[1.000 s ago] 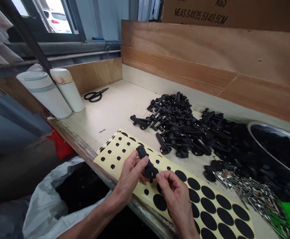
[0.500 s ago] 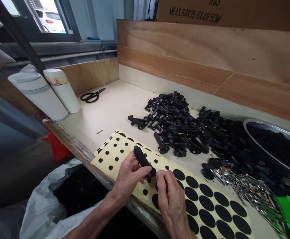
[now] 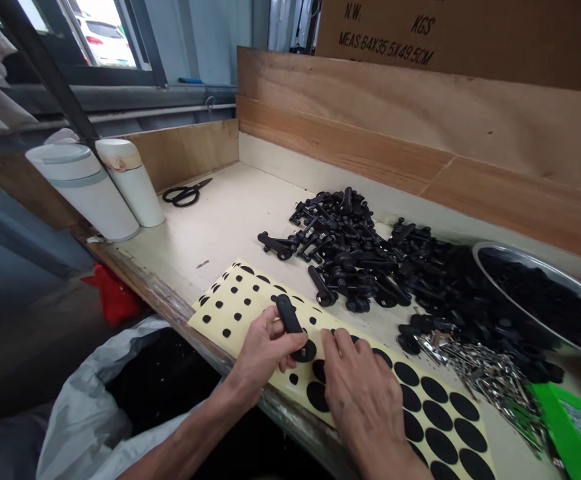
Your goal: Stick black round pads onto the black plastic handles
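Black plastic crank handle (image 3: 288, 315), upright in left hand (image 3: 265, 350), foot at round black adhesive pad (image 3: 306, 351). Cream backing sheet (image 3: 230, 313) beneath, rows of black discs; right hand (image 3: 363, 400) flat on sheet.

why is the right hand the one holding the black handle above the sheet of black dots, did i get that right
No, the hand is wrong: the left hand holds the black handle above the sheet of black dots, not the right hand. The head view shows this.
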`<state>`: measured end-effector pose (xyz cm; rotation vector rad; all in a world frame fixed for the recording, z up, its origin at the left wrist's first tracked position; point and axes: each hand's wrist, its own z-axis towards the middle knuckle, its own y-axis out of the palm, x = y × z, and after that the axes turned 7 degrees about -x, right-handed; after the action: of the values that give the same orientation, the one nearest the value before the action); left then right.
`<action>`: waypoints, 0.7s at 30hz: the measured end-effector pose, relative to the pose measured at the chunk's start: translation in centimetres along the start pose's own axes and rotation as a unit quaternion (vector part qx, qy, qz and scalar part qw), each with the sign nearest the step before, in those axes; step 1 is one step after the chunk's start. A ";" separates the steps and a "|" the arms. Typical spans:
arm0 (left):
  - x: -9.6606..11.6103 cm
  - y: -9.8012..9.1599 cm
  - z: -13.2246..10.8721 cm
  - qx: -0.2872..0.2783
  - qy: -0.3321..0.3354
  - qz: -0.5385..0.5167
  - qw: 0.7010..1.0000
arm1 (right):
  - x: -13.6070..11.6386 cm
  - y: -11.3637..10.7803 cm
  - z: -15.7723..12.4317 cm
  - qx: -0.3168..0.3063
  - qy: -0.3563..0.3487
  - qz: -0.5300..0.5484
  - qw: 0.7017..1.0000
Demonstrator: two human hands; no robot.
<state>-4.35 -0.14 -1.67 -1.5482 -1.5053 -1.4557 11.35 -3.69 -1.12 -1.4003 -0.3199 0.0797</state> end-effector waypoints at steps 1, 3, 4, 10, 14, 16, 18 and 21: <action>0.1 -0.2 -0.1 -0.002 -0.004 -0.006 1.000 | 0.5 0.4 0.0 -0.010 0.006 0.012 1.000; 0.2 -0.5 -0.2 -0.006 -0.008 -0.012 1.000 | 1.6 1.1 -0.1 -0.012 0.016 0.112 0.994; 0.2 -0.6 -0.2 -0.010 -0.007 -0.013 1.000 | 1.9 1.4 -0.2 -0.009 0.022 0.194 0.981; 0.1 -0.7 -0.2 -0.022 0.007 -0.020 1.000 | 0.4 0.6 -0.4 -0.077 0.138 0.607 0.779; -0.1 -0.6 -0.2 -0.026 0.023 -0.028 0.999 | -1.4 0.7 0.1 -0.076 0.175 0.735 0.651; -0.3 -0.7 -0.2 -0.032 0.035 -0.026 0.999 | -1.7 1.0 0.3 -0.072 0.188 0.768 0.608; -0.5 -0.9 -0.3 -0.045 0.050 -0.020 0.998 | -1.6 1.2 0.4 -0.077 0.194 0.791 0.575; -0.6 -1.3 -0.5 -0.060 0.068 -0.014 0.996 | -1.6 1.3 0.3 -0.082 0.189 0.812 0.546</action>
<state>-5.57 -0.48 -2.44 -1.4680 -1.3873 -1.6587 9.93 -3.55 -2.62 -1.3882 1.4973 1.2836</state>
